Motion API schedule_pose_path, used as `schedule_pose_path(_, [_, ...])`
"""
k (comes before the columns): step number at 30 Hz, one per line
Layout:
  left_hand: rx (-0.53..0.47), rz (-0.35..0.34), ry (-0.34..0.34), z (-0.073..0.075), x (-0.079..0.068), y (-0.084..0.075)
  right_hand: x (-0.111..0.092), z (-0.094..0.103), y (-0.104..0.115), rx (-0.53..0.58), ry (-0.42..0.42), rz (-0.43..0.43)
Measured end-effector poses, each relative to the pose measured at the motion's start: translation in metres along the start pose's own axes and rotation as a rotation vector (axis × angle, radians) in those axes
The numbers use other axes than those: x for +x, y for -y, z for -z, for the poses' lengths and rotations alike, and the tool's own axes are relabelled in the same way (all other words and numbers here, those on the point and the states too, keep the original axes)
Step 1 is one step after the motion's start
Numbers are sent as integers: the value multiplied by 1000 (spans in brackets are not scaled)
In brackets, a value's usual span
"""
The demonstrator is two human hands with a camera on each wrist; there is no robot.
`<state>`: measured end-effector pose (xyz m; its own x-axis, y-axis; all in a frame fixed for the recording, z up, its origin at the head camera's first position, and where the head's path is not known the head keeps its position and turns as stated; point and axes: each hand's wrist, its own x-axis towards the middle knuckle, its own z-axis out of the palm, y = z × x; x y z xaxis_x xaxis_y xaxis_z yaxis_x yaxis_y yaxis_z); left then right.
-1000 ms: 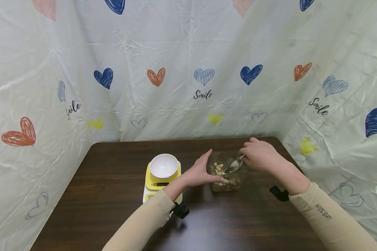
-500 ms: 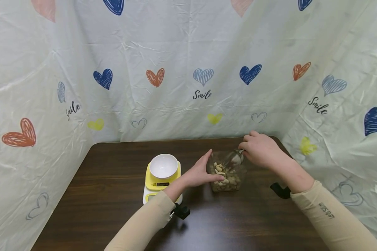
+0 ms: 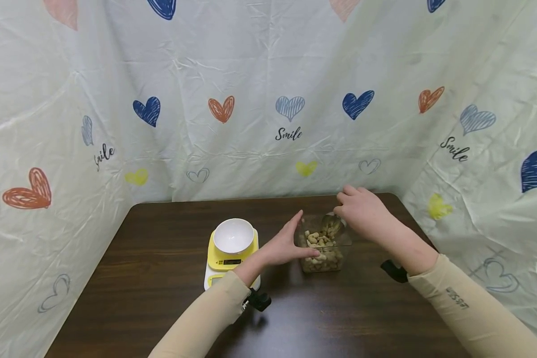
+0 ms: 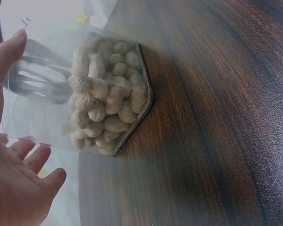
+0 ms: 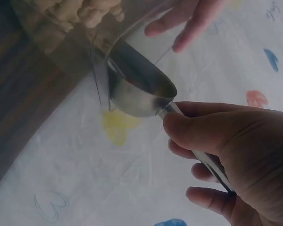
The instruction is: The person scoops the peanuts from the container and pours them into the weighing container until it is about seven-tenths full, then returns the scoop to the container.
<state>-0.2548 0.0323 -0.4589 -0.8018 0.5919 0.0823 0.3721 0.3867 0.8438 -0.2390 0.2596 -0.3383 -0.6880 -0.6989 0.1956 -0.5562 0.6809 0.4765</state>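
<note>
In the head view, the right hand [image 3: 362,211] mostly hides the scoop handle [image 5: 211,166].

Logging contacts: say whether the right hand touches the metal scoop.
Touching: the right wrist view shows the right hand gripping the metal scoop by its handle.

right hand [image 5: 254,155] grips metal scoop [image 5: 141,96] | clear container [image 5: 102,77] holds, apparently, peanuts [image 5: 87,10]

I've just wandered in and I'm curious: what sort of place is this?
Perhaps a makeshift demonstration or filming booth: a heart-printed curtain hangs on three sides of a dark table that holds a kitchen scale.
</note>
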Motion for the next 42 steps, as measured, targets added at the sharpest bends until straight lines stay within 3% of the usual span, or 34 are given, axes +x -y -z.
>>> schedule_pose_path(7, [29,2,7,-1,1,0,5,-7,6,-15,-20,24])
schedule_pose_path(12, [28,-2,5,0,2,0,8,-8,3,13,10,20])
schedule_pose_path(19, [24,-2,1,1,3,1,13,-7,-6,134,82,13])
schedule_pose_path(32, [28,10,6,1,2,0,0,-37,-1,183,-19,14])
schedule_pose_path(38, [43,25,8,0,0,-1,-8,-44,-2,287,55,-11])
schedule_pose_path(42, [37,19,14,1,1,0,-8,-45,1,313,53,-57])
